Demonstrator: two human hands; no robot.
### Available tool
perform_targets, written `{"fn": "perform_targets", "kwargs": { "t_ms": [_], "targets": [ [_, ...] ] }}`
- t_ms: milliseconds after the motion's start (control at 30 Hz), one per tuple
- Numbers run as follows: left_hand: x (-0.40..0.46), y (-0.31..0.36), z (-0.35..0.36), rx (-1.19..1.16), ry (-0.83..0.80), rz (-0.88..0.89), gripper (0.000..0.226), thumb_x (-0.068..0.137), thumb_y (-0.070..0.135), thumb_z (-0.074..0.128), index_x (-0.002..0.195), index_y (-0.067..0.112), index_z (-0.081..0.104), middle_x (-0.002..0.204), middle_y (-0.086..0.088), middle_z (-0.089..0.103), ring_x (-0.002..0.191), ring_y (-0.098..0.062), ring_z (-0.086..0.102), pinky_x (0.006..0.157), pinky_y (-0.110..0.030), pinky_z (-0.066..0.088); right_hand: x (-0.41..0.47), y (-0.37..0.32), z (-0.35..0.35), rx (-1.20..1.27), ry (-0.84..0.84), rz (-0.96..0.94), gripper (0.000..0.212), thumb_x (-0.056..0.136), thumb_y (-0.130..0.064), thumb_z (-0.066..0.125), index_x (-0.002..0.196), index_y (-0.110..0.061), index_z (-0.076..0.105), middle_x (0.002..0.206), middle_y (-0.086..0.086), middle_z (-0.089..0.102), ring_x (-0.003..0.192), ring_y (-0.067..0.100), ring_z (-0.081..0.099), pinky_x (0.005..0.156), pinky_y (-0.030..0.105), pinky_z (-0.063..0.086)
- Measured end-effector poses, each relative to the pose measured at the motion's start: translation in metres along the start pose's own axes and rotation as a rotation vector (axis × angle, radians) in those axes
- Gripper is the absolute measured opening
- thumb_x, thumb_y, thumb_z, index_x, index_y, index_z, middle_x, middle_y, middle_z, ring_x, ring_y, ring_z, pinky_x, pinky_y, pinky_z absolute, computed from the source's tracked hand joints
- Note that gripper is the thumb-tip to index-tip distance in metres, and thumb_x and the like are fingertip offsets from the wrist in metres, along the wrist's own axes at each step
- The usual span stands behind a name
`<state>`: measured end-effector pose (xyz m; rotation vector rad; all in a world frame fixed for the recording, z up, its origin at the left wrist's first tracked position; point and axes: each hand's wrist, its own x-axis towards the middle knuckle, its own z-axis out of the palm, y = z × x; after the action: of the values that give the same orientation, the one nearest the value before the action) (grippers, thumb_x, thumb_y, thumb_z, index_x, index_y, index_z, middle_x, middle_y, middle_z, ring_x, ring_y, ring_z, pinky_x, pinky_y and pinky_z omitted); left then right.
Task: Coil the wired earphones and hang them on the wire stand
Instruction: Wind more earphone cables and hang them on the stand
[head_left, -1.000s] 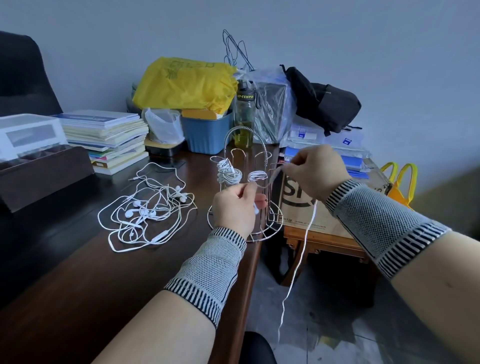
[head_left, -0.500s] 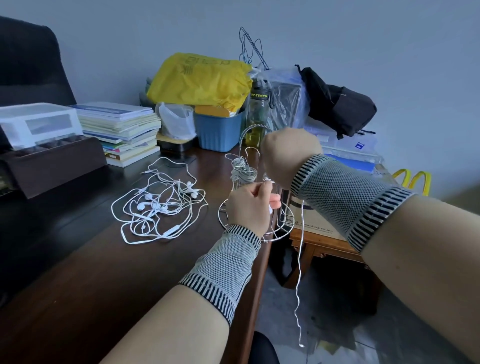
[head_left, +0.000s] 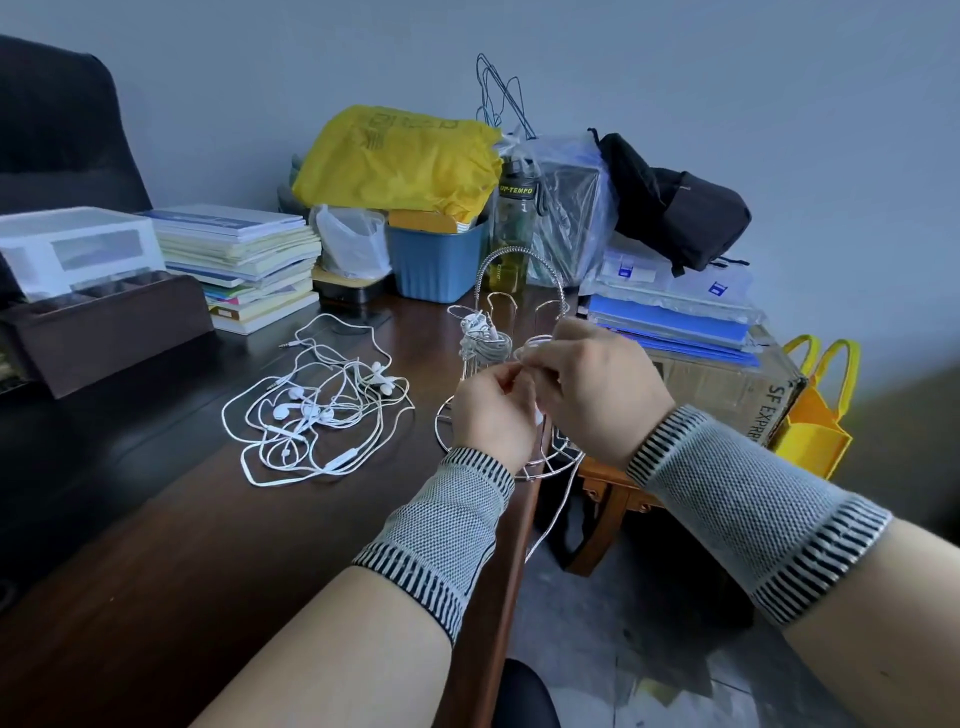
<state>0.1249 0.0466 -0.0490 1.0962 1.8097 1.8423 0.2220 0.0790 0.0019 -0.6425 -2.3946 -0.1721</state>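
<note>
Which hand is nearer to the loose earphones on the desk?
Left. The left hand is just right of the loose earphones; the right hand is farther right.

The right hand (head_left: 597, 395) has come back down from in front of the stand (head_left: 511, 374) to meet the left hand (head_left: 491, 410), and the cord (head_left: 553, 509) below them now hangs shorter.

- Dark brown wooden desk (head_left: 171, 561), edge running toward the viewer.
- On it: tangled white wired earphones (head_left: 317, 410); wire stand (head_left: 511, 364) at the desk's right edge; book stack (head_left: 244, 260); dark wooden organizer (head_left: 109, 327); blue plastic bin (head_left: 436, 265); green-tinted bottle (head_left: 511, 234).
- Beside the desk, a low wooden table (head_left: 613, 499) bears a cardboard box (head_left: 727, 384).
</note>
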Motion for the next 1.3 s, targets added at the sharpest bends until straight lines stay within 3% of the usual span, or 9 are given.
{"fn": "perform_targets", "kwargs": {
  "t_ms": [167,267,333,500,800,1000,1133,1233,1300],
  "targets": [
    [-0.003,-0.001,0.000,-0.145,0.022,-0.071,0.031,0.078,0.025,0.046,0.065,0.003,0.062,0.064,-0.009,0.064,0.062,-0.024,0.060,0.065,-0.051,0.058,-0.019,0.023,0.011,0.295,-0.056,0.229,0.018,0.087,-0.011,0.064,0.096,-0.019,0.077,0.082,-0.006,0.071,0.073,0.008,0.065,0.071,0.020,0.051],
    [-0.005,0.000,0.001,-0.180,0.000,-0.099,0.031,0.086,0.016,0.050,0.062,0.002,0.062,0.060,-0.007,0.068,0.060,-0.025,0.069,0.056,-0.032,0.051,-0.023,0.040,0.011,0.416,-0.084,0.481,0.010,0.087,-0.017,0.066,0.088,-0.018,0.075,0.065,-0.014,0.064,0.053,0.001,0.055,0.056,0.015,0.048],
    [-0.005,0.002,0.002,-0.175,-0.020,-0.084,0.030,0.093,0.012,0.051,0.067,0.005,0.064,0.065,-0.009,0.071,0.064,-0.025,0.072,0.054,-0.031,0.052,-0.026,0.050,0.010,0.488,-0.071,0.597,0.006,0.086,-0.019,0.069,0.082,-0.017,0.073,0.065,-0.006,0.066,0.051,0.007,0.053,0.054,0.022,0.048],
    [-0.005,0.006,0.003,-0.240,-0.012,-0.123,0.028,0.099,0.018,0.052,0.076,0.010,0.066,0.068,-0.007,0.072,0.062,-0.019,0.071,0.049,-0.021,0.050,-0.027,0.062,0.011,0.561,-0.107,0.769,0.016,0.082,-0.026,0.074,0.072,-0.014,0.071,0.062,-0.002,0.061,0.032,-0.002,0.040,0.043,0.017,0.034],
    [-0.005,0.007,0.002,-0.210,-0.003,-0.204,0.032,0.099,0.018,0.046,0.076,0.011,0.067,0.060,0.000,0.071,0.054,-0.008,0.068,0.053,-0.022,0.054,-0.027,0.060,0.012,0.621,-0.309,0.795,0.019,0.082,-0.021,0.071,0.074,-0.003,0.069,0.060,0.003,0.053,0.040,0.006,0.039,0.043,0.021,0.036],
    [-0.007,0.003,0.001,-0.161,-0.017,-0.133,0.026,0.096,0.015,0.053,0.075,0.016,0.067,0.063,0.002,0.071,0.057,-0.008,0.069,0.059,-0.025,0.058,-0.015,0.069,0.000,0.392,-0.212,0.849,0.027,0.084,-0.029,0.069,0.076,-0.003,0.069,0.066,0.006,0.060,0.054,0.014,0.050,0.056,0.030,0.049],
    [-0.007,0.001,0.003,-0.114,-0.024,-0.106,0.027,0.096,0.016,0.056,0.072,0.020,0.067,0.064,0.003,0.071,0.058,-0.008,0.069,0.059,-0.025,0.057,0.009,0.055,-0.017,0.135,-0.125,0.708,0.031,0.087,-0.031,0.063,0.066,-0.008,0.062,0.056,0.003,0.058,0.054,0.017,0.056,0.054,0.026,0.049],
    [-0.005,0.001,0.003,-0.108,-0.008,-0.113,0.020,0.096,0.017,0.059,0.079,0.016,0.070,0.066,0.002,0.072,0.058,-0.006,0.069,0.057,-0.022,0.056,0.030,0.032,-0.026,-0.045,-0.143,0.507,0.023,0.090,-0.029,0.059,0.073,-0.013,0.059,0.064,0.002,0.057,0.062,0.018,0.055,0.048,0.022,0.037],
    [-0.005,0.000,0.004,-0.104,-0.006,-0.113,0.018,0.096,0.019,0.059,0.081,0.017,0.069,0.068,0.002,0.072,0.060,-0.006,0.069,0.058,-0.022,0.057,0.041,0.020,-0.027,-0.129,-0.152,0.395,0.020,0.088,-0.028,0.058,0.074,-0.015,0.058,0.070,0.005,0.058,0.069,0.024,0.058,0.054,0.024,0.039]
  ]
}}
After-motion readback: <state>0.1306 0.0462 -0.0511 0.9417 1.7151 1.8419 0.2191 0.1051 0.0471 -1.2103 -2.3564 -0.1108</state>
